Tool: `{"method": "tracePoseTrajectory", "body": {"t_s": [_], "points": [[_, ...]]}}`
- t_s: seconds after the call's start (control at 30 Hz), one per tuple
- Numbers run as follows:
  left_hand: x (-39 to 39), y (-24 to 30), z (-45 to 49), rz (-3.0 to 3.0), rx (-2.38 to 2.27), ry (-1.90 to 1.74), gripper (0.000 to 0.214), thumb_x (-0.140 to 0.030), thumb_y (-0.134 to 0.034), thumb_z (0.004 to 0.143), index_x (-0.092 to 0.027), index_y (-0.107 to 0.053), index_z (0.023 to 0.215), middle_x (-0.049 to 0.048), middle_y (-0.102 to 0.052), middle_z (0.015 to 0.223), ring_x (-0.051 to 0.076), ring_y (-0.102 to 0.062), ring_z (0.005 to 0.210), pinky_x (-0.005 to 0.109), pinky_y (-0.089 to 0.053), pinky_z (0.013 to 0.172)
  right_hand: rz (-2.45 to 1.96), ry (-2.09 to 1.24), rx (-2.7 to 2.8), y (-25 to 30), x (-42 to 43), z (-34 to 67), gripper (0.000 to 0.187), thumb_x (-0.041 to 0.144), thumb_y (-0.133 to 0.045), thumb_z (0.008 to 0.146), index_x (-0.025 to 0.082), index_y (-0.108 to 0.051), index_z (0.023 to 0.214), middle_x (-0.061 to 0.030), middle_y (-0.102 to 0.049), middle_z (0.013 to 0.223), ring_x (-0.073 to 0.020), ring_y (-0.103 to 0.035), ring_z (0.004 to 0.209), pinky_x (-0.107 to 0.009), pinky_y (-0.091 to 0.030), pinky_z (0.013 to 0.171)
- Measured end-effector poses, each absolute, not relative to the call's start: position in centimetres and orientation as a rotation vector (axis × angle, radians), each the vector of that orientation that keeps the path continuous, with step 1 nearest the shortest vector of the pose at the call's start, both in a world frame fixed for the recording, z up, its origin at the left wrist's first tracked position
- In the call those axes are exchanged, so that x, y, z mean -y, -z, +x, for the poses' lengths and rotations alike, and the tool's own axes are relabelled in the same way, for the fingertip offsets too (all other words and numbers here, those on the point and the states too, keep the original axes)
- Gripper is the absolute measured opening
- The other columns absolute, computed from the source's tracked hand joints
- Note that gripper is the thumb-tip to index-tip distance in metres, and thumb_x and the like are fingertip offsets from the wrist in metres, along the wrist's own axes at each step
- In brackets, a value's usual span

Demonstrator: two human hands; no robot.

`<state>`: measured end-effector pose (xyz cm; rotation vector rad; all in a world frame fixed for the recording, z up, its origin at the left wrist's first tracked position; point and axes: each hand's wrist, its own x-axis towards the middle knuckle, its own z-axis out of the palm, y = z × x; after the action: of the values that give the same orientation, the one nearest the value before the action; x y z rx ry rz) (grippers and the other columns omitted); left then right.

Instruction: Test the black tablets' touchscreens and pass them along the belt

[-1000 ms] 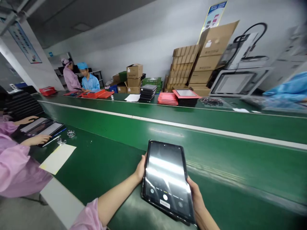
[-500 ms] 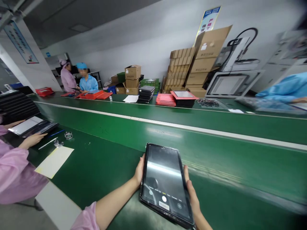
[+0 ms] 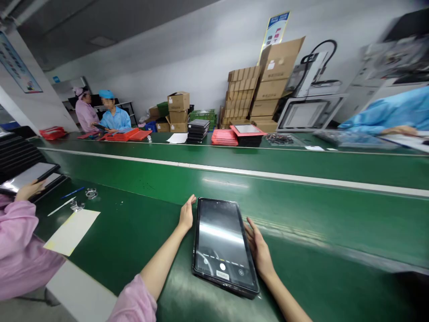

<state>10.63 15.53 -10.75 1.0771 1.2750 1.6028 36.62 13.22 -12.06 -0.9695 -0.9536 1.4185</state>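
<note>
A black tablet (image 3: 223, 239) lies face up on the green bench in front of me, slightly turned. Its glossy screen is lit with a camera-like interface, a white round button near the bottom and a bright band of reflected light. My left hand (image 3: 187, 214) is at the tablet's upper left edge, fingers stretched out and a small gap showing beside it. On the other side, my right hand (image 3: 259, 248) is open along the right edge, its fingertips close to or touching the casing. The tablet's underside is hidden.
To the left, a co-worker's hand (image 3: 30, 190) handles another device. Near it lie a cream sheet (image 3: 73, 231), a blue pen (image 3: 72, 192) and clear tape rings (image 3: 91, 193). A white rail (image 3: 214, 168) crosses the bench; beyond it stand red folders (image 3: 224, 137) and black stacked devices (image 3: 197, 130).
The tablet has come down flat onto the bench, and both my hands have loosened from its sides. The view has shifted slightly to the right.
</note>
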Motion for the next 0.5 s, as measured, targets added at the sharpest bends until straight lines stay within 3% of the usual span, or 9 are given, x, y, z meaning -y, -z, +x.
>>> {"method": "tracePoseTrajectory", "body": {"t_s": [0.07, 0.2, 0.27, 0.37, 0.5], "points": [[-17.5, 11.1, 11.9, 1.033, -1.244, -1.582, 0.070, -0.063, -0.023, 0.098, -0.015, -0.064, 0.129, 0.0160, -0.064, 0.133, 0.027, -0.056, 0.128, 0.043, -0.036, 0.114, -1.002, -1.331, 0.975, 12.2, -13.2, 36.4, 0.091, 0.074, -0.061, 0.078, 0.025, -0.039, 0.152, -0.0150, -0.053, 0.147, -0.0319, -0.051, 0.135, -0.049, -0.040, 0.112], [-19.7, 11.3, 12.6, 0.971, -1.216, -1.519, 0.092, -0.071, -0.005, 0.094, -0.009, -0.065, 0.125, 0.0215, -0.069, 0.122, 0.031, -0.065, 0.116, 0.047, -0.045, 0.105, -1.000, -1.205, 0.951, 11.8, -13.3, 36.1, 0.081, 0.071, -0.057, 0.082, 0.028, -0.040, 0.149, -0.0145, -0.041, 0.156, -0.0310, -0.044, 0.140, -0.042, -0.051, 0.098], [-20.1, 11.2, 12.0, 0.962, -1.231, -1.498, 0.089, -0.073, -0.010, 0.093, -0.010, -0.067, 0.122, 0.0206, -0.070, 0.121, 0.031, -0.065, 0.115, 0.047, -0.045, 0.104, -1.006, -1.211, 0.908, 11.6, -13.8, 36.1, 0.078, 0.072, -0.056, 0.081, 0.027, -0.045, 0.145, -0.0157, -0.041, 0.156, -0.0319, -0.052, 0.134, -0.039, -0.055, 0.088], [-20.3, 11.0, 10.7, 0.985, -1.261, -1.447, 0.072, -0.070, -0.031, 0.093, -0.014, -0.073, 0.110, 0.0162, -0.073, 0.116, 0.031, -0.064, 0.116, 0.046, -0.044, 0.105, -1.056, -1.230, 0.914, 11.3, -14.9, 36.5, 0.080, 0.076, -0.056, 0.077, 0.022, -0.054, 0.136, -0.0190, -0.057, 0.141, -0.0302, -0.066, 0.111, -0.035, -0.057, 0.073], [-20.1, 10.6, 10.0, 1.036, -1.270, -1.395, 0.055, -0.060, -0.042, 0.094, -0.017, -0.077, 0.094, 0.0110, -0.076, 0.102, 0.028, -0.064, 0.114, 0.042, -0.042, 0.109, -1.091, -1.179, 1.069, 11.1, -16.6, 36.9, 0.077, 0.073, -0.052, 0.080, 0.019, -0.056, 0.134, -0.0165, -0.065, 0.129, -0.0241, -0.066, 0.097, -0.026, -0.053, 0.059]]}}
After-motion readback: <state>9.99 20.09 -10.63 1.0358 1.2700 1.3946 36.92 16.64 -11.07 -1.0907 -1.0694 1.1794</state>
